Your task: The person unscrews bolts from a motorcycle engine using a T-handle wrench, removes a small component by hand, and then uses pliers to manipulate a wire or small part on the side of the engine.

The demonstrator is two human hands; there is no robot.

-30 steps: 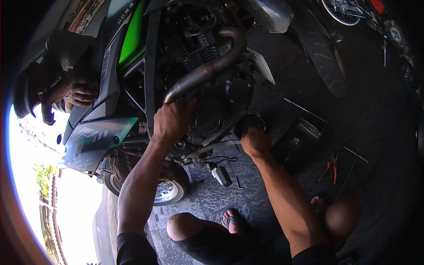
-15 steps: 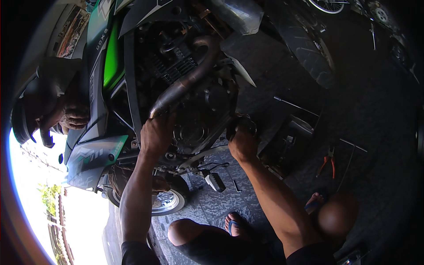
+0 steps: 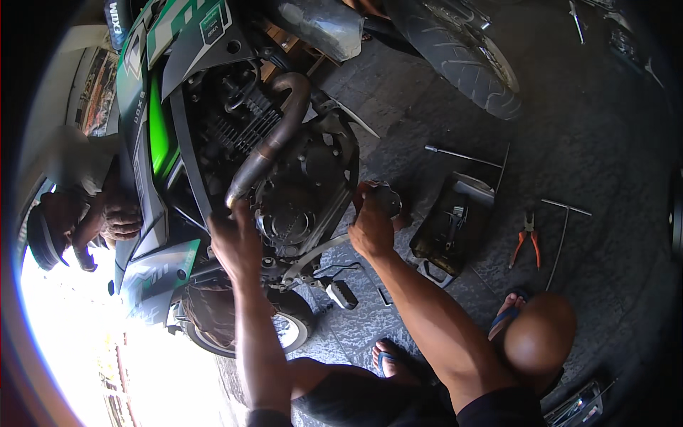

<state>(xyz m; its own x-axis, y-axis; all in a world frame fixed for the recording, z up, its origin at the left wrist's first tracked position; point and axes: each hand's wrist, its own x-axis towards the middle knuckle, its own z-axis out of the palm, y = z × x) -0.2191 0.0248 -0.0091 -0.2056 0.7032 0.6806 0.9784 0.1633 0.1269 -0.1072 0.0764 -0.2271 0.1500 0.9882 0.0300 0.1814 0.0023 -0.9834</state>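
Observation:
A motorcycle with green and black panels stands in front of me, its bare engine (image 3: 292, 213) facing up at me. A bent metal exhaust pipe (image 3: 274, 142) curves down across the engine. At the pipe's lower end is my left hand (image 3: 237, 245), its fingers closed around the tip. To the right, beside the engine's lower edge, my right hand (image 3: 373, 228) grips a round dark part with a metal rim (image 3: 388, 200). My fingers cover part of it, so its exact kind is unclear.
Right of my right hand lies a dark tray (image 3: 445, 257) with small parts. Near it are a long socket tool (image 3: 462, 156), orange-handled pliers (image 3: 526, 242) and a T-handle wrench (image 3: 566, 213). Another person's hand (image 3: 122, 220) rests by the bike at left. A loose tyre (image 3: 462, 67) lies beyond.
The view has shifted and brightened, so the motorcycle sits further left. My left hand sits slightly lower against the pipe's end. My right hand still holds the round part.

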